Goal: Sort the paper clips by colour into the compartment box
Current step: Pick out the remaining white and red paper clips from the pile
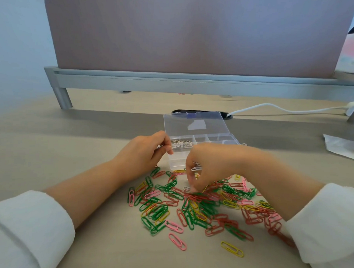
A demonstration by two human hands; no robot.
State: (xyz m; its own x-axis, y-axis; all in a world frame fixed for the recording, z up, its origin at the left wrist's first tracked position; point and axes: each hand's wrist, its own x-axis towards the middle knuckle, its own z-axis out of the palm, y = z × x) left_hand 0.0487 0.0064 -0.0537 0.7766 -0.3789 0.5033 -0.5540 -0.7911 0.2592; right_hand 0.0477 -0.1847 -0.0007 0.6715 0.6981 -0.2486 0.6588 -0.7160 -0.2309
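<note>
A clear compartment box (212, 138) stands open on the desk, its lid (194, 124) laid back. Silver clips (181, 142) lie in its far left compartment. My left hand (146, 153) is at the box's left edge and pinches silver clips between thumb and fingers. My right hand (205, 167) hovers in front of the box with white clips (195, 167) tucked in its curled fingers, fingertips down at the pile. A loose pile of green, red, pink and yellow paper clips (196, 205) covers the desk before me.
A grey-framed pink partition (189, 43) crosses the back of the desk. A white cable (271, 107) runs from a black grommet (223, 114) behind the box. A clear plastic bag (343, 146) lies at the right.
</note>
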